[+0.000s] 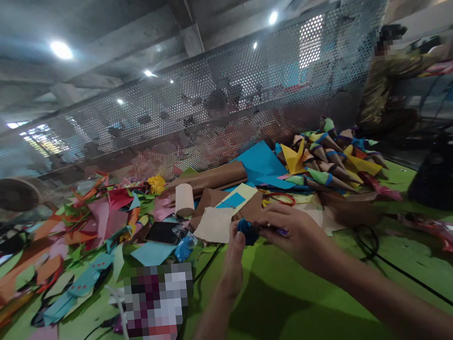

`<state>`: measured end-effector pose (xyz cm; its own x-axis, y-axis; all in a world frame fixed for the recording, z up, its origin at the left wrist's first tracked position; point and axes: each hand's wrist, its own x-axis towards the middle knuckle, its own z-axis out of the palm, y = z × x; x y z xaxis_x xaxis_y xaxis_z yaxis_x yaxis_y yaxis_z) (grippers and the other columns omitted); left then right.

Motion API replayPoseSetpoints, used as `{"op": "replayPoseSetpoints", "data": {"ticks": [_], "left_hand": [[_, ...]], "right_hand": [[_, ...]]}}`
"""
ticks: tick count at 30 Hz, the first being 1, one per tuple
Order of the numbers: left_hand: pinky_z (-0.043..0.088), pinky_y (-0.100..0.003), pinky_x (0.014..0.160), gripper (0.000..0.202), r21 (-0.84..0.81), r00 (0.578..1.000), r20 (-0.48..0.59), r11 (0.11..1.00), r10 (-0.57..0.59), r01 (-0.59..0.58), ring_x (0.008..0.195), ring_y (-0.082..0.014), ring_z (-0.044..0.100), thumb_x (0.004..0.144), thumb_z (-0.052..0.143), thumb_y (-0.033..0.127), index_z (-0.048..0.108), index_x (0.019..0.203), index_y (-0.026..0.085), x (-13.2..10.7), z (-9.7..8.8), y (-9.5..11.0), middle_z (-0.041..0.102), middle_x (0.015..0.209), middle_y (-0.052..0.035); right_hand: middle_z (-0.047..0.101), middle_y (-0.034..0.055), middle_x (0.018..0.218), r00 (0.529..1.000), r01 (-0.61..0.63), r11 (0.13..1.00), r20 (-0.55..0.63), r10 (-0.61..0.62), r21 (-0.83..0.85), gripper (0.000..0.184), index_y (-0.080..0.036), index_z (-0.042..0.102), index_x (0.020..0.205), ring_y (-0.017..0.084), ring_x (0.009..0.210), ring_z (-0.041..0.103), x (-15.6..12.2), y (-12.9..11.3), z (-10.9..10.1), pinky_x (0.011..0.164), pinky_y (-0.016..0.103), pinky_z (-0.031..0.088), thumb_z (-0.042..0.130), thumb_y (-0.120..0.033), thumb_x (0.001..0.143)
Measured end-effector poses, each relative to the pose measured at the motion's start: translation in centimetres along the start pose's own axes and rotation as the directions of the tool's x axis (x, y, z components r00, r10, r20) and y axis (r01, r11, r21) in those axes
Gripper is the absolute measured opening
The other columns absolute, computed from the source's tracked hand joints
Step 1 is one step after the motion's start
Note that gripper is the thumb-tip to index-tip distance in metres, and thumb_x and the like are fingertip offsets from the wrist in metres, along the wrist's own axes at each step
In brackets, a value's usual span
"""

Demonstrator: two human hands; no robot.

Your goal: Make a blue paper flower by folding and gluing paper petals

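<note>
My left hand [234, 252] and my right hand [296, 232] meet over the green table [287, 303], both pinched on a small dark blue folded paper piece [249, 231]. The right hand's fingers curl over it from the right, with a bit of purple showing under them. The left thumb and fingers press it from the left. Just behind the hands lie beige and brown paper sheets [215, 222].
A black phone [162, 232] lies left of the hands beside a paper roll [184, 199]. Coloured paper scraps cover the left side; a pile of paper cones [330, 165] sits at the back right. A perforated metal screen [212, 102] stands behind. Black cables cross the table. Another person sits at far right.
</note>
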<state>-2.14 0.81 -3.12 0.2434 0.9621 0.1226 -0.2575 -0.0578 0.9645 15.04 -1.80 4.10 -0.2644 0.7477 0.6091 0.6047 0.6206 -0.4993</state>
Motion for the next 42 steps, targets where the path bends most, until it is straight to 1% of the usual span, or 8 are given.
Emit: {"op": "replayPoseSetpoints", "data": {"ticks": [7, 12, 16, 20, 23, 26, 36, 42], "left_hand": [[0.037, -0.043, 0.109, 0.054, -0.018, 0.999, -0.011, 0.999, 0.033, -0.034, 0.124, -0.028, 0.05, 0.083, 0.06, 0.063, 0.062, 0.117, 0.021, 0.0, 0.3, 0.3, 0.065, 0.118, -0.009], [0.03, -0.045, 0.117, 0.063, -0.046, 0.994, -0.109, 0.999, -0.004, -0.001, 0.138, -0.0296, 0.039, 0.082, 0.058, 0.068, 0.057, 0.128, 0.023, 0.3, -0.1, -0.3, 0.061, 0.132, -0.0085], [0.027, -0.044, 0.119, 0.069, -0.06, 0.988, -0.149, 0.998, -0.036, 0.027, 0.143, -0.0287, 0.032, 0.081, 0.058, 0.069, 0.052, 0.135, 0.027, 0.4, -0.4, -1.0, 0.056, 0.14, -0.006], [0.028, -0.042, 0.118, 0.069, -0.048, 0.988, -0.152, 0.999, -0.032, 0.025, 0.143, -0.0279, 0.032, 0.082, 0.059, 0.068, 0.049, 0.136, 0.027, 0.2, -0.1, -0.8, 0.052, 0.143, -0.0074], [0.032, -0.039, 0.115, 0.069, -0.014, 0.995, -0.103, 1.0, -0.007, 0.006, 0.137, -0.0267, 0.042, 0.081, 0.058, 0.069, 0.048, 0.133, 0.025, -0.1, 0.5, 0.1, 0.055, 0.138, -0.0086], [0.036, -0.038, 0.111, 0.067, 0.05, 0.999, -0.045, 0.999, 0.008, -0.006, 0.128, -0.0259, 0.05, 0.082, 0.057, 0.07, 0.049, 0.129, 0.023, -0.5, 1.0, 0.9, 0.06, 0.128, -0.0097], [0.031, -0.042, 0.115, 0.063, -0.008, 0.999, 0.043, 1.0, 0.003, -0.003, 0.135, -0.0277, 0.044, 0.087, 0.058, 0.059, 0.049, 0.136, 0.022, -0.2, 0.5, -0.5, 0.057, 0.137, -0.0099], [0.031, -0.046, 0.115, 0.057, -0.005, 0.987, 0.15, 0.998, -0.054, 0.055, 0.139, -0.0288, 0.039, 0.092, 0.052, 0.054, 0.05, 0.14, 0.024, -0.3, 0.0, 0.3, 0.052, 0.144, -0.009]], "right_hand": [[0.069, 0.0071, 0.096, 0.999, -0.051, 0.999, -0.018, 0.051, 0.004, 0.018, -0.02, 0.067, 0.097, 0.021, 0.088, 0.063, -0.3, -0.2, 0.6, 0.072, 0.029, 0.048, 0.061, -0.009, 0.085], [0.068, 0.0052, 0.086, 0.992, -0.117, 0.993, -0.049, 0.117, 0.016, 0.009, -0.02, 0.065, 0.085, 0.02, 0.081, 0.063, -0.2, -0.3, 0.5, 0.065, 0.027, 0.045, 0.063, -0.011, 0.083], [0.067, 0.0035, 0.083, 0.969, -0.243, 0.968, -0.026, 0.245, 0.057, 0.004, -0.02, 0.059, 0.084, 0.018, 0.073, 0.062, -0.1, -0.5, 0.7, 0.06, 0.027, 0.043, 0.063, -0.019, 0.085], [0.068, 0.0053, 0.092, 0.942, -0.335, 0.935, 0.048, 0.331, 0.116, 0.022, -0.02, 0.057, 0.098, 0.018, 0.071, 0.062, -0.5, -0.8, 1.8, 0.06, 0.028, 0.045, 0.068, -0.022, 0.08], [0.068, 0.0077, 0.101, 0.942, -0.335, 0.936, 0.043, 0.332, 0.108, 0.036, -0.02, 0.055, 0.106, 0.022, 0.083, 0.065, -0.9, -0.9, 3.0, 0.067, 0.03, 0.047, 0.071, -0.018, 0.074], [0.067, 0.0074, 0.105, 0.941, -0.337, 0.935, 0.031, 0.336, 0.107, 0.038, -0.021, 0.054, 0.109, 0.024, 0.09, 0.065, -1.2, -0.7, 3.9, 0.074, 0.033, 0.048, 0.07, -0.017, 0.075], [0.069, 0.0078, 0.105, 0.958, -0.279, 0.949, -0.023, 0.285, 0.145, 0.036, -0.021, 0.058, 0.107, 0.024, 0.092, 0.065, -1.1, -0.2, 3.4, 0.079, 0.035, 0.049, 0.07, -0.012, 0.075], [0.069, 0.007, 0.103, 0.969, -0.232, 0.957, -0.043, 0.242, 0.173, 0.036, -0.02, 0.059, 0.108, 0.023, 0.09, 0.065, -1.1, 0.3, 3.3, 0.077, 0.034, 0.05, 0.067, -0.009, 0.074]]}}
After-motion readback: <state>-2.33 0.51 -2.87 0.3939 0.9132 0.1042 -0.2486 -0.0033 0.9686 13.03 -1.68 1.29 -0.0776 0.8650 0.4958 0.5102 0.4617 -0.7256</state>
